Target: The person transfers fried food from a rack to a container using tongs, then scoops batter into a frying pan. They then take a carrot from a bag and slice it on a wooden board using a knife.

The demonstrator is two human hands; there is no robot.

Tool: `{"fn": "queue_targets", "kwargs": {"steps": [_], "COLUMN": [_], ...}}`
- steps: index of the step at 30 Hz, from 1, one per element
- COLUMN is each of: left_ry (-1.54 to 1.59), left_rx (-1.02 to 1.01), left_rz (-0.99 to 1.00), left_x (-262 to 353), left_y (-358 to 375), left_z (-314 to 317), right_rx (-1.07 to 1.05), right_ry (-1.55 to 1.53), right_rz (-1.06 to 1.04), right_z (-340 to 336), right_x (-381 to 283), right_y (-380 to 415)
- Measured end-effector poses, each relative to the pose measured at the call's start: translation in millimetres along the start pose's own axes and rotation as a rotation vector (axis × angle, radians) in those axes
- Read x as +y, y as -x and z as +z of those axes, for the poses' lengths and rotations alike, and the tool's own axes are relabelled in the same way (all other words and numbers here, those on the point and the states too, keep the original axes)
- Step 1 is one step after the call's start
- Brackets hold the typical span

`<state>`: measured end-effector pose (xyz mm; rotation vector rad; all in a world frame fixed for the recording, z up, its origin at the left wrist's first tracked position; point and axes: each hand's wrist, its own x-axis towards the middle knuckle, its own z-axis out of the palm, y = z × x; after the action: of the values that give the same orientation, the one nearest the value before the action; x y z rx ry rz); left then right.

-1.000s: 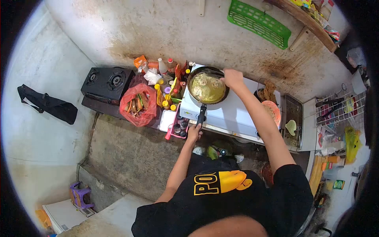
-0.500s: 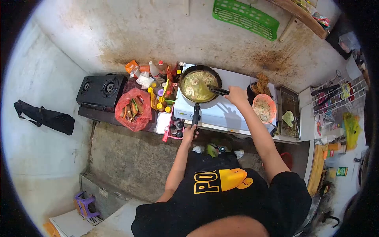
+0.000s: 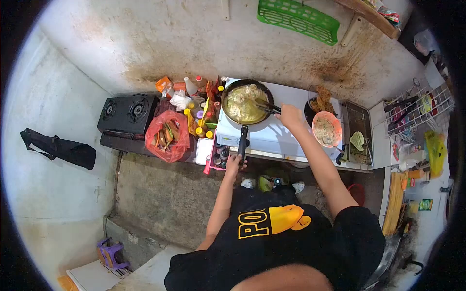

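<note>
Left hand (image 3: 235, 165) curled round the end of the black handle (image 3: 243, 138), fingers wrapped closed. Right hand (image 3: 292, 117) closed on dark tongs (image 3: 268, 107); their tips reach into the pan, too blurred to tell whether they grip anything. Pan (image 3: 224, 103) sits beyond the left hand and to the left of the right, on a white stove (image 3: 272, 140); pale, lumpy food (image 3: 242, 103) in yellowish liquid inside. Just right of the right hand, a pink bowl (image 3: 315, 130) with a pale mix; behind it, brown fried pieces (image 3: 322, 101). Farther right, a green slotted spoon (image 3: 357, 140) on a metal tray (image 3: 350, 112). Near the left hand, on its left, a pink basket (image 3: 215, 160) of dark-topped jars (image 3: 224, 154); farther left, a red bag (image 3: 171, 153) of vegetables, then a black stove (image 3: 124, 127).
</note>
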<state>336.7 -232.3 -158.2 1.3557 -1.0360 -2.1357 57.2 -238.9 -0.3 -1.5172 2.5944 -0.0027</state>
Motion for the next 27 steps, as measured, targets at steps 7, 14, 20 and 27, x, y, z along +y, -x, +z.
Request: {"fn": "queue_targets", "kwargs": {"steps": [7,14,20,27], "left_ry": [0.016,-0.035,-0.088,-0.223], "left_rx": [0.073,0.054,0.430,0.247], "left_rz": [0.126,-0.018,0.386,0.663], "left_x": [-19,-13,-26,8], "left_y": [-7,-3,-11,29], "left_z": [-9,-16,-18,52], "right_rx": [0.126,0.207,0.204,0.137], "right_ry": [-0.130,-0.248,-0.356,-0.670], "right_rz": [0.050,0.151,0.210,0.312], "right_z": [15,45,54,60], "right_x": [13,18,7,-25], "right_y": [41,58,72,91]}}
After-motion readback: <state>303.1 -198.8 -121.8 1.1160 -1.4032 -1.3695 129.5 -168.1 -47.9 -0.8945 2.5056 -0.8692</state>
